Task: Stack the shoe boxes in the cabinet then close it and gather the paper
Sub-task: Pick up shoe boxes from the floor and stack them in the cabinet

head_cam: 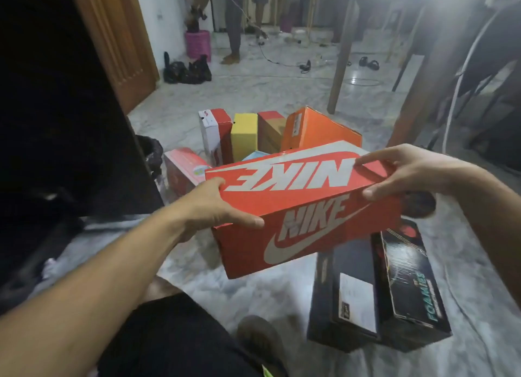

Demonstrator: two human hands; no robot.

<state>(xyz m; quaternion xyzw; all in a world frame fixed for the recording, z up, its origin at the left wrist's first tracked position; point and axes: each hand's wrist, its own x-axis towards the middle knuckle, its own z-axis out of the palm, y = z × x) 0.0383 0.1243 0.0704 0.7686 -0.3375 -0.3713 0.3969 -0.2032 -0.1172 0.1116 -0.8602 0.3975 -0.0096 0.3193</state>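
Both hands, left hand [214, 204], right hand [400, 173], gripping one red Nike box [304, 207], two black boxes [394, 292] beside

Bare forearms — black shorts [169, 337].

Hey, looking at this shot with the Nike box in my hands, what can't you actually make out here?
Head view only:
- Cabinet interior: too dark to see shelves or boxes.
- Light blue box: mostly hidden behind the red Nike box.
- Label on the black box: too blurred to read.
- Paper to gather: not identifiable.
- Box contents: lids closed.
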